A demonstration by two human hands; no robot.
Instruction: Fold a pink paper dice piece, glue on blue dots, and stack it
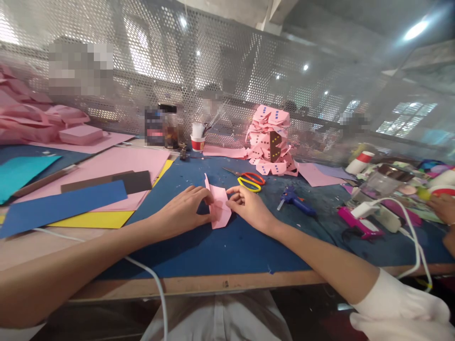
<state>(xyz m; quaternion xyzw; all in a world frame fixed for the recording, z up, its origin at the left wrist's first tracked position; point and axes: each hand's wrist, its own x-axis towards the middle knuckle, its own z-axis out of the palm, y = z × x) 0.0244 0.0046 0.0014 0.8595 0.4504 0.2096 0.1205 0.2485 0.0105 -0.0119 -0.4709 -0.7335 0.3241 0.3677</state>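
A small folded piece of pink paper (pixel 220 213) stands up over the blue mat, between my two hands. My left hand (pixel 194 206) grips its left edge, thumb and fingers closing round the fold. On the opposite side, my right hand (pixel 247 206) pinches the right edge between thumb and fingertips. Scissors (pixel 250 181) with red and yellow handles lie just beyond my right hand. A blue glue gun (pixel 295 200) rests farther right, its nozzle pointing left. Behind the scissors rises a stack of folded pink paper pieces (pixel 272 139) with dark blue and yellow squares on them.
Pink sheets (pixel 106 163), a blue strip (pixel 67 206) and a teal sheet (pixel 24 175) lie at left. A paper cup (pixel 198 142) holds tools by the perforated screen (pixel 234 80). White cables (pixel 414 227) and a magenta device (pixel 359 223) lie right, near another person's hand (pixel 442 206).
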